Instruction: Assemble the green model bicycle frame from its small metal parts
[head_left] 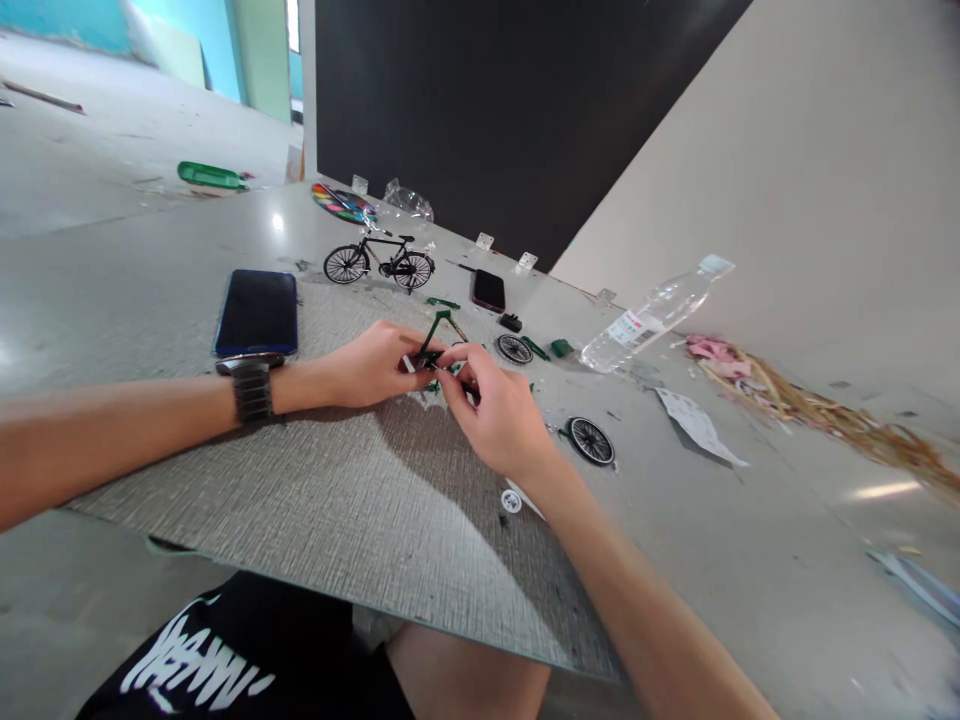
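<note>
Between my hands is a small green model bicycle frame [441, 325], its tubes sticking up above the fingertips. My left hand [375, 365] grips it from the left side, fingers closed. The fingers of my right hand [495, 405] are pinched together at the lower part of the frame; any tiny piece between them is hidden. Just right of the hands lie a small spoked wheel [515, 349] and green parts [535, 347]. Another wheel [591, 441] rests farther right. A white disc [511, 501] lies below my right wrist.
An assembled black model bicycle [381, 262] stands behind my hands. A large phone [257, 312] lies left, a smaller phone [489, 290] behind. A plastic bottle [652, 315] leans at the right, near a paper sheet [699, 425]. A colourful palette [343, 203] sits at the back.
</note>
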